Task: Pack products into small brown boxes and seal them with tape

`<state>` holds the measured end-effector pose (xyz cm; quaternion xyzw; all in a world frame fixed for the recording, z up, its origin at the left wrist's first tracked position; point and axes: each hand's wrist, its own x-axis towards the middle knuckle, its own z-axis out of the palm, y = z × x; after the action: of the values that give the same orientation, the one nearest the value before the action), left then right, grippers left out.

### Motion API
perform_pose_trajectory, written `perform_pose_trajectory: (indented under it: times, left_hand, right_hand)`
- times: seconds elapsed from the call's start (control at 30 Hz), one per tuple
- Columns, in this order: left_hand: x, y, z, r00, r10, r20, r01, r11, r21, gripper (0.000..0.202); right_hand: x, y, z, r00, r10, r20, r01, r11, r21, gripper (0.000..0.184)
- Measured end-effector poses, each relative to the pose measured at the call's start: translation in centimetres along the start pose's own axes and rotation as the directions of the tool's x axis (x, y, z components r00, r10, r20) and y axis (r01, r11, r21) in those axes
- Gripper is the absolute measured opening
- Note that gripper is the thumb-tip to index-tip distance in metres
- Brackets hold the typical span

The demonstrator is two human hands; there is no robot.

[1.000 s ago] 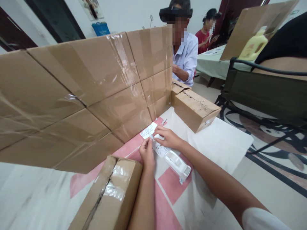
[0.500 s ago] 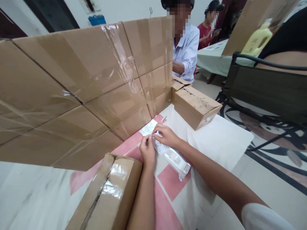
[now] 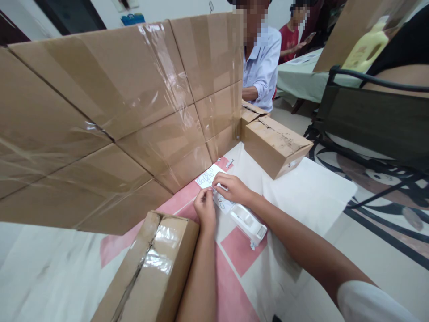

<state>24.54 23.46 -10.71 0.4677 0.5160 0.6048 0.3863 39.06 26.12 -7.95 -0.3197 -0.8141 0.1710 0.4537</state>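
My left hand (image 3: pixel 205 208) and my right hand (image 3: pixel 232 187) meet fingertip to fingertip above a white sheet of paper (image 3: pixel 209 175) printed with small outlined shapes. Both are closed in a pinch on something tiny between them, too small to name. Part of the sheet is hidden under my right hand. Just below my right hand lies a white plastic device (image 3: pixel 248 225), long and rounded, with a bit of clear or white material at its near end. Some small silvery pieces (image 3: pixel 229 163) rest on the cloth past the paper.
A tall wall of taped cardboard boxes (image 3: pixel 147 112) stands along the left and back. One taped box (image 3: pixel 161 268) lies beside my left forearm, another box (image 3: pixel 276 145) at the right back. A pink-and-white cloth (image 3: pixel 236 259) covers the table. A person in a light shirt (image 3: pixel 263 67) sits beyond.
The view has shifted slightly. My hands stay together over the paper, with only a slight change in the fingers.
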Motion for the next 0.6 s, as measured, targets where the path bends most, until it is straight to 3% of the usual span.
perform_pose_trajectory:
  times: [0.23, 0.43, 0.53, 0.6]
  left_hand:
    - [0.1, 0.3, 0.4, 0.996, -0.084, -0.037, 0.080, 0.992, -0.102, 0.029]
    - [0.3, 0.1, 0.4, 0.993, -0.067, -0.097, 0.062, 0.997, -0.051, 0.034]
    - [0.4, -0.2, 0.2, 0.995, -0.025, -0.092, 0.029, 0.999, 0.040, 0.034]
    - [0.3, -0.2, 0.1, 1.000, 0.006, -0.003, -0.006, 0.992, 0.127, 0.032]
  right_hand:
    - [-0.1, -0.2, -0.3, 0.996, -0.080, 0.028, 0.084, 0.984, -0.159, 0.021]
    - [0.3, -0.8, -0.5, 0.992, -0.103, 0.067, 0.103, 0.995, 0.001, 0.020]
    - [0.5, -1.3, -0.6, 1.000, -0.019, -0.024, 0.023, 0.989, 0.147, 0.018]
    - [0.6, -1.6, -0.8, 0.986, 0.126, -0.107, -0.098, 0.967, 0.235, 0.017]
